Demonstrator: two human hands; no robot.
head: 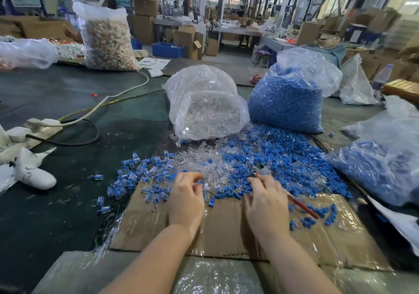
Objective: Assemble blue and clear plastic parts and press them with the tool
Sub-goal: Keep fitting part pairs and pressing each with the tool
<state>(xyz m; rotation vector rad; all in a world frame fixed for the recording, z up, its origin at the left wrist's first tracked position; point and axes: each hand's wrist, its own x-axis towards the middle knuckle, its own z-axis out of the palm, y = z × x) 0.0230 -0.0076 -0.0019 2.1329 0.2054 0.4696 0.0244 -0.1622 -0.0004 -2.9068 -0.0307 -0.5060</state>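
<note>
My left hand (pixel 186 197) sits at the near edge of the clear parts pile (pixel 204 162), fingers curled, pinching a small blue and clear piece (pixel 199 182). Over the loose blue parts (pixel 278 157) is my right hand (pixel 266 199), which grips the pliers-like tool; its metal jaws (pixel 263 171) stick out past my fingers and its red handle (pixel 305 207) trails behind. Assembled blue-and-clear pieces (pixel 140 175) lie scattered to the left. Both hands are above a taped cardboard sheet (pixel 226 230).
A clear bag of clear parts (pixel 204 103) and a bag of blue parts (pixel 290 98) stand behind the piles. Another bag of blue pieces (pixel 381 164) lies at right. White glove (pixel 34 171), power strip and cables (pixel 68 123) sit at left. A person works behind a full bag (pixel 106 39).
</note>
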